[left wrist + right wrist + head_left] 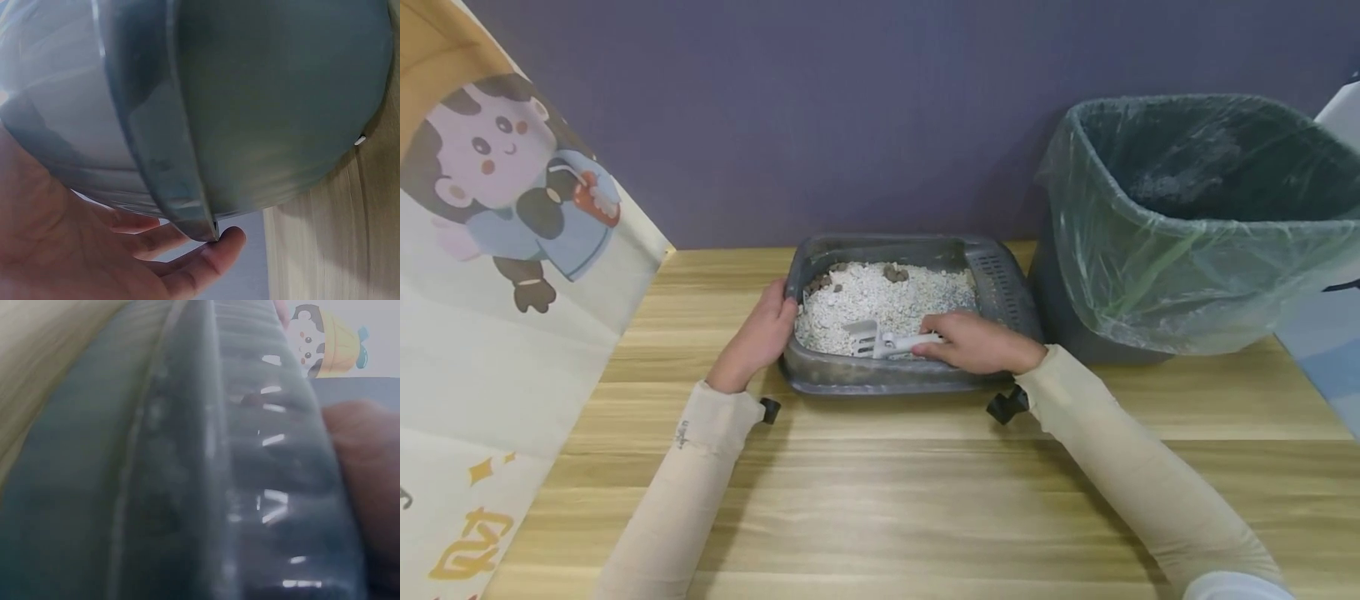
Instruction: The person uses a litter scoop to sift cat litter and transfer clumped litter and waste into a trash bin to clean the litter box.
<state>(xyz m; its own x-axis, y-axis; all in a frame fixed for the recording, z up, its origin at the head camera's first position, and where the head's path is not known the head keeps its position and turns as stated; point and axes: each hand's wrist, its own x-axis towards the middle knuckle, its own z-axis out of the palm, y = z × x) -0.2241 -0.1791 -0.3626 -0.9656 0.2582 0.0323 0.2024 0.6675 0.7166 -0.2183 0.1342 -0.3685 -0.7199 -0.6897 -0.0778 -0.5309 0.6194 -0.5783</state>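
Note:
A dark grey litter box (pixel 880 377) filled with whitish litter (pixel 895 298) sits on the wooden surface. Along its left side, my left hand (pixel 758 333) grips the rim; in the left wrist view its fingertips touch the rim's underside edge. My right hand (pixel 981 342) holds the handle of a light grey slotted litter scoop (pixel 864 337) inside the box, its head in the litter near the front wall. A greyish clump (pixel 895 272) lies toward the back, and brown pieces (pixel 820 283) sit at the back left. The right wrist view is blurred and hides the scoop.
Right of the box stands a tall dark trash bin (pixel 1213 275) lined with a clear plastic bag. A purple-grey wall (pixel 850 125) rises directly behind the box. A white panel with cartoon drawings (pixel 512 183) borders the left side. The wooden surface (pixel 880 500) extends in front.

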